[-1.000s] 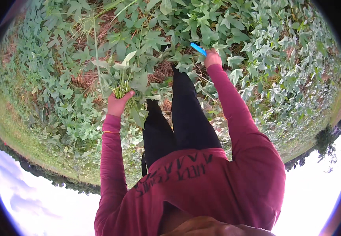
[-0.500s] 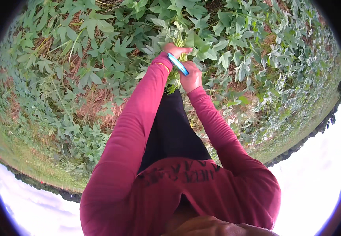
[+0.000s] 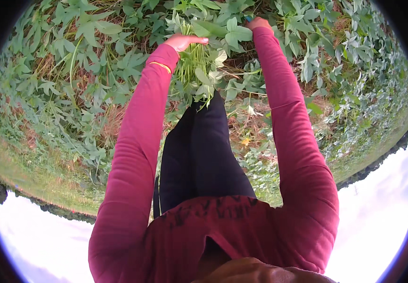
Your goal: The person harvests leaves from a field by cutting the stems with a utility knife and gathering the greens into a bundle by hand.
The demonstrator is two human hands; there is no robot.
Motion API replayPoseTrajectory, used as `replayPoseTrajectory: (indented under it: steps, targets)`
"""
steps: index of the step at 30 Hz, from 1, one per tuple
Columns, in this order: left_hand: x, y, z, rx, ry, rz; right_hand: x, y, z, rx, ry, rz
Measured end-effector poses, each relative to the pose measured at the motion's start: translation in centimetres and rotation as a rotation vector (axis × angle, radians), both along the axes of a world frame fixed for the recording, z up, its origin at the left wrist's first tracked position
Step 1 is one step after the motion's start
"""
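Note:
A bunch of green leafy vine cuttings (image 3: 192, 66) hangs in my left hand (image 3: 181, 42), which is closed round the stems with the thumb stretched across them to the right. The lower stems and leaves dangle just beyond my legs. Farther right, my right hand (image 3: 259, 23) is closed and reaches down among the growing vines. A small bit of a slim blue tool (image 3: 248, 19) shows at its fingers; the rest is hidden by the hand and leaves. Its exact kind cannot be made out.
Dense lobed-leaf vines (image 3: 86, 28) spread over the ground on both sides. Dry brown grass (image 3: 114, 122) shows between them. My dark-trousered legs (image 3: 199, 151) stand close behind the bunch. Dark trees line the field's edge.
My right hand has moved away from the bunch, out to the right and farther into the vines, with the blue tool. My left hand has shifted left and farther out with the cuttings.

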State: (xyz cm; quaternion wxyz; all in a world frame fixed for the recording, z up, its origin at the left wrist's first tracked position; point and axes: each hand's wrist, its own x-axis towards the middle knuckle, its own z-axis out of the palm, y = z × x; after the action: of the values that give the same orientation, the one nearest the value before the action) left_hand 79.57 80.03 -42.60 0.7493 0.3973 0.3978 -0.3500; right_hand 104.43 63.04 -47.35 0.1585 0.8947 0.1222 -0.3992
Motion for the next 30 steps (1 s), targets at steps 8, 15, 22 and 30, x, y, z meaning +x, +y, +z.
replayPoseTrajectory:
  steps: [8,15,22,30]
  targets:
    - [-13.7,0.2,7.9,0.02,-0.15,0.243,-11.9,-7.7,9.6,0.916,0.177,-1.114]
    - [-20.2,-5.1,12.6,-0.065,-0.026,0.398,-23.1,0.0,16.1,1.35,0.518,-1.244]
    - [-21.8,-5.2,15.9,0.022,0.128,1.145,-19.6,1.3,22.3,1.424,0.043,-0.281]
    - [-21.8,-5.3,17.6,0.263,-0.028,1.331,-33.5,3.2,21.9,1.295,0.554,-0.171]
